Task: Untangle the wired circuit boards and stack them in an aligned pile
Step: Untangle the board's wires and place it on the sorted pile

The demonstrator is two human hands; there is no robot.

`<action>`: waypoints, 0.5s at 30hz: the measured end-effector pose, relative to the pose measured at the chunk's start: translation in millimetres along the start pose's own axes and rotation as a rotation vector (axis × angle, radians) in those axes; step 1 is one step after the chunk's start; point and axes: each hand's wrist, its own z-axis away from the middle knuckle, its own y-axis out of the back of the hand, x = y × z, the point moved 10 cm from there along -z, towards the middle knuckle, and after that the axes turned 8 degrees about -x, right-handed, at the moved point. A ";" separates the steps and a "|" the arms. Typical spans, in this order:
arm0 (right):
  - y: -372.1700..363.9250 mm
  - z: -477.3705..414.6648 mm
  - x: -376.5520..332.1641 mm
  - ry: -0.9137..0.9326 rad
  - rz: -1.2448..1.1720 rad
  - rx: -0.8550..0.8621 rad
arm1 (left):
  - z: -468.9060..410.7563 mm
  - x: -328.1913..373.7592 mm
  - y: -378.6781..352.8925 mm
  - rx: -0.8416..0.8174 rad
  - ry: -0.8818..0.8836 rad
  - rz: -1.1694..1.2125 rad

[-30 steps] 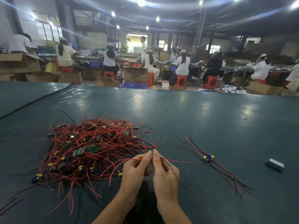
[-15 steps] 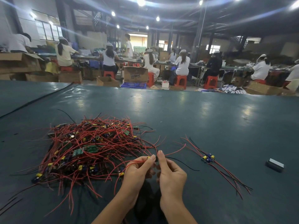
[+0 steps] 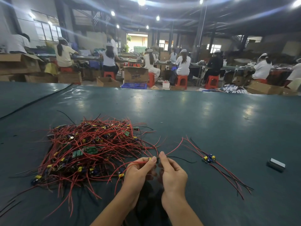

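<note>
At lower centre, the left hand (image 3: 140, 172) and right hand (image 3: 174, 173) each close their grip, pinching one small wired board (image 3: 154, 159); print on the carton (image 3: 136, 77) is unreadable.

The tangle (image 3: 91, 150) fills the near left of the table (image 3: 211, 115), with red wires straggling out on every side. The left hand (image 3: 138, 173) and right hand (image 3: 174, 175), pinching a board (image 3: 154, 159), block the near centre — its red and black wires cross the narrow lane toward the pile (image 3: 209, 159) at right, whose wires fan nearward. A block (image 3: 276, 164) lies further right. The far table is open, save a cable (image 3: 32, 101) at left.
</note>
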 end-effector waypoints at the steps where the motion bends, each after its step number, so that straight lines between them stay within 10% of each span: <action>1: 2.0 -1.7 -0.2 -0.017 -0.028 0.008 | -0.2 1.4 0.7 0.005 -0.005 0.000; 15: 25.0 -15.7 -18.1 -0.116 -0.169 0.043 | 0.0 10.0 -3.6 -0.024 -0.039 -0.023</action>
